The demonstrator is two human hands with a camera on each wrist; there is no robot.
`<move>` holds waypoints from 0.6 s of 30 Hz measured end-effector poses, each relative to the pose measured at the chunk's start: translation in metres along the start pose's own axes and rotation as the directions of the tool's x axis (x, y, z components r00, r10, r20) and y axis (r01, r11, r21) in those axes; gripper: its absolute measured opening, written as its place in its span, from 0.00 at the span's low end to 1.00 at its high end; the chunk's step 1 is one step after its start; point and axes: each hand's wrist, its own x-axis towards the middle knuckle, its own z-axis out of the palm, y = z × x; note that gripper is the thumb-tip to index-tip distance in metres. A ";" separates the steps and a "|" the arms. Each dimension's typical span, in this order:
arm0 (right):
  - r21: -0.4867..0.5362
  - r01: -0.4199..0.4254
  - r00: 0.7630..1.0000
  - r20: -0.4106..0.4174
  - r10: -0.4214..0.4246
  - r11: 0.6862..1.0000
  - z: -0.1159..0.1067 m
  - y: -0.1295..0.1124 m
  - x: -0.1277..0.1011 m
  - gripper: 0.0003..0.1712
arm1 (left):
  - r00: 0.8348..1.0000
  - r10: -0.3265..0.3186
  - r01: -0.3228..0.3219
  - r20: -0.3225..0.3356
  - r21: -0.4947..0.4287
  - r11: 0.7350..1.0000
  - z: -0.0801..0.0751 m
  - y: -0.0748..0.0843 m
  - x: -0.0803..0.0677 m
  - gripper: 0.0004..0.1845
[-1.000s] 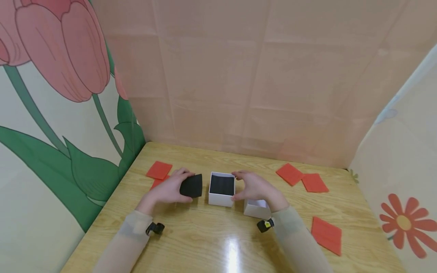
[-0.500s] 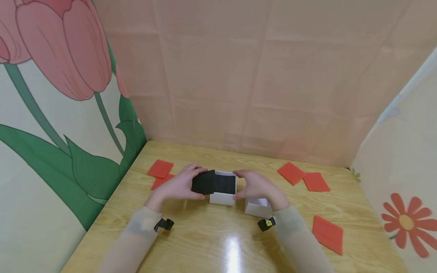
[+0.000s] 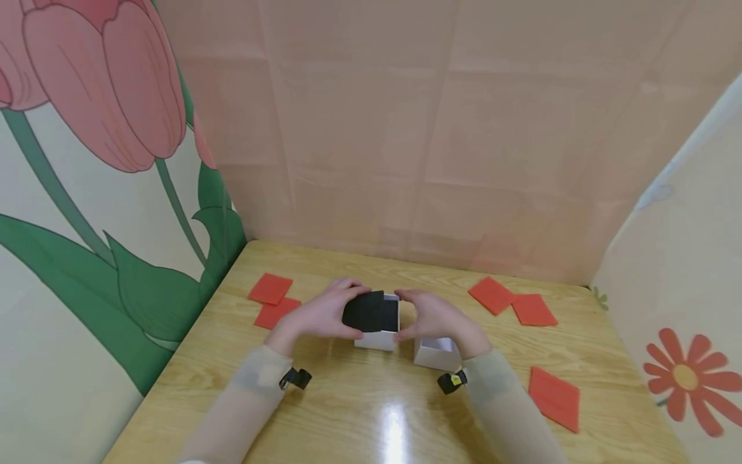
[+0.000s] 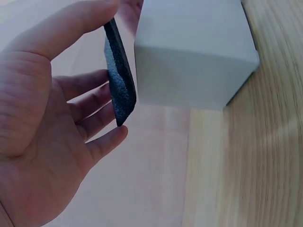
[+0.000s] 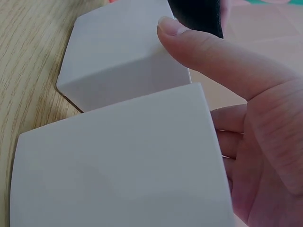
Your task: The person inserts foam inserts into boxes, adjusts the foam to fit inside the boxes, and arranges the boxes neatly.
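My left hand (image 3: 324, 312) holds a thin black foam pad (image 3: 362, 312) by its edges, thumb on one side and fingers on the other. Tilted, the pad overlaps the left part of an open white box (image 3: 373, 341). Inside that box, more black material (image 3: 391, 316) shows at the right. In the left wrist view the pad (image 4: 122, 80) stands edge-on beside the box's white wall (image 4: 184, 75). My right hand (image 3: 437, 316) grips the box at its right side, thumb at the front corner and fingers at the back. Its thumb (image 5: 208, 52) lies at the box's edge in the right wrist view.
A second white box part (image 3: 436, 356), open on top, sits right of the box, under my right wrist. Red square sheets lie on the wooden table (image 3: 348, 419): two at left (image 3: 270, 289), two at back right (image 3: 491, 295), one at front right (image 3: 554, 397). Printed cloths surround the table.
My left hand has carried the black pad rightward, from beside the white box to over its left part. My right hand has stayed at the box's right side.
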 end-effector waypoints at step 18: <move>0.060 -0.011 1.000 -0.011 0.012 0.998 0.002 0.006 0.000 0.61 | 1.000 0.005 -0.006 0.025 0.045 0.999 0.007 0.008 0.019 0.46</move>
